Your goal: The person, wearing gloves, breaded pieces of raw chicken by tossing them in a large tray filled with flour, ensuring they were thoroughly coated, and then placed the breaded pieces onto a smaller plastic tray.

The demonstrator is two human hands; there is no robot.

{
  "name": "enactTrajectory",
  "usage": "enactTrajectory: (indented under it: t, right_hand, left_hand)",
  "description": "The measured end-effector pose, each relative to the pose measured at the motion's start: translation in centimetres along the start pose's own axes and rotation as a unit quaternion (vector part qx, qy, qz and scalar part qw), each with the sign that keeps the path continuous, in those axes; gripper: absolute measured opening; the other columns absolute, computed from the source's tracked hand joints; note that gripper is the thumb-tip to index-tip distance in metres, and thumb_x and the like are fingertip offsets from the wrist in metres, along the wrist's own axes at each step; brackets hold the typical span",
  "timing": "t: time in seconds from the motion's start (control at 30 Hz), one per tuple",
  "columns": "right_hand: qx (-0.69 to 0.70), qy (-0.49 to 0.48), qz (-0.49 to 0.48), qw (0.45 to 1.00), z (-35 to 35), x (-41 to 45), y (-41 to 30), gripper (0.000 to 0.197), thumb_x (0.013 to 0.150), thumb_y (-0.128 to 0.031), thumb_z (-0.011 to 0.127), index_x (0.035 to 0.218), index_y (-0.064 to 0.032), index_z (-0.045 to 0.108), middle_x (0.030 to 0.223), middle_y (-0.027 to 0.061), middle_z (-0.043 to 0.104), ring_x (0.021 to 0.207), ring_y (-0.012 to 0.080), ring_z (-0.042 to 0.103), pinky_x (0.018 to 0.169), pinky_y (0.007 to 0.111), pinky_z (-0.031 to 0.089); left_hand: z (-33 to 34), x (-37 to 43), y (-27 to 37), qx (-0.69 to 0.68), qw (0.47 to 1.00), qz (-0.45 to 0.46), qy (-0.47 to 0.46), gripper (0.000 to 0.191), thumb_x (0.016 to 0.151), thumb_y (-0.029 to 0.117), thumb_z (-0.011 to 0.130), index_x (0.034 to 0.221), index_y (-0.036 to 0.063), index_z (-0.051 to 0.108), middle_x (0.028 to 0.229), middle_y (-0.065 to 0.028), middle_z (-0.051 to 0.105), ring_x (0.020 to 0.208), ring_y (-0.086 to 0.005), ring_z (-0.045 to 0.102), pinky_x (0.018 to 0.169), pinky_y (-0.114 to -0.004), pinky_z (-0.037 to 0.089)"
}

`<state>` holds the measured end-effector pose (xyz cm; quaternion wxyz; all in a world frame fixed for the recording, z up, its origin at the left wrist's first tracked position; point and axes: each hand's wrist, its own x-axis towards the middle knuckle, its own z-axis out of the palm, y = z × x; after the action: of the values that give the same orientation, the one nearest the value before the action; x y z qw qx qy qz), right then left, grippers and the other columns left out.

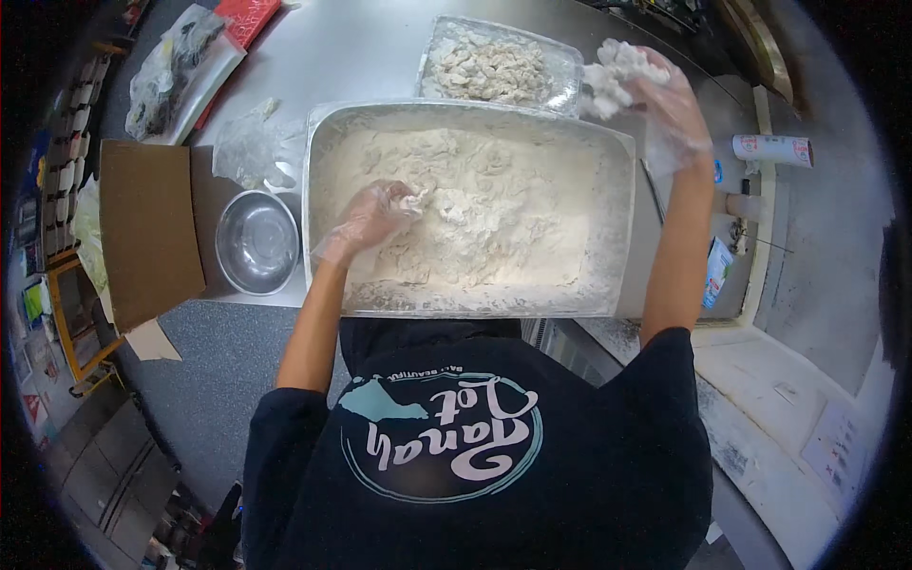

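Observation:
A large metal pan (470, 303) of white flour (527, 235) lies before me, its surface lumpy in the middle. My left hand (377, 214), in a clear plastic glove, is over the left part of the flour. Between its fingertips is a small flour-coated piece (412, 204). Beyond the pan's right far corner is my right hand (662, 107), also gloved, gripping a clump of flour-coated pieces (616, 75); what is under the coating cannot be made out. Left of that clump, a clear plastic tray (568, 85) holds many coated pieces (495, 71).
A steel bowl (258, 242) stands left of the pan, beside a cardboard box (149, 231). Crumpled clear plastic (249, 146) lies behind the bowl. Plastic bags (171, 71) sit farther back left. To the right are a printed roll (773, 149) and a blue packet (717, 274).

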<state>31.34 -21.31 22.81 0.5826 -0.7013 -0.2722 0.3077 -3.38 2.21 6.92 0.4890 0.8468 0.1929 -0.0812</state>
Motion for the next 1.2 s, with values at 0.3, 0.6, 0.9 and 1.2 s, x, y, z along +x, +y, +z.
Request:
enactTrajectory:
  t: [0.3,0.6,0.9,1.2]
  right_hand:
    - [-0.355,0.008,0.148,0.923,2.4,8.8,14.5,0.058,0.074,-0.021,0.071,0.128,-0.0035,0.057,0.115,0.0162,0.066,0.101,0.0228,0.065,0.085,0.036,0.053]
    - [-0.219,0.073,-0.023,0.973,3.9,1.7,9.0,0.029,0.088,-0.012,0.059,0.114,-0.0031,0.065,0.102,0.0169,0.070,0.092,0.0236,0.068,0.083,0.033,0.053]
    - [-0.507,-0.079,-0.084,0.854,11.0,-4.0,21.7,0.030,0.084,-0.028,0.065,0.109,-0.0120,0.070,0.095,0.0193,0.069,0.093,0.0304,0.066,0.087,0.041,0.052]
    - [-0.577,-0.014,-0.010,0.816,16.7,-0.5,26.3,0.024,0.077,-0.022,0.062,0.095,-0.0063,0.063,0.094,0.0200,0.065,0.091,0.0351,0.064,0.081,0.045,0.052]
  left_hand:
    - [2.7,-0.1,-3.4,-0.090,0.988,0.025,0.124,0.035,0.081,0.025,0.070,0.110,0.0057,0.064,0.093,-0.0157,0.066,0.087,-0.0287,0.064,0.079,-0.041,0.050]
    - [1.6,-1.5,0.6,0.267,0.956,-0.115,0.033,0.076,0.068,0.025,0.077,0.137,0.0122,0.048,0.119,-0.0186,0.059,0.112,-0.0363,0.058,0.092,-0.044,0.049]
    - [1.8,3.0,-1.9,0.164,0.986,0.014,0.003,0.032,0.082,0.014,0.060,0.113,0.0100,0.064,0.108,-0.0214,0.063,0.098,-0.0382,0.062,0.086,-0.043,0.049]
    - [3.9,0.8,1.1,0.173,0.973,-0.060,0.140,0.052,0.071,0.034,0.076,0.115,0.0078,0.062,0.102,-0.0244,0.065,0.098,-0.0359,0.064,0.087,-0.043,0.050]
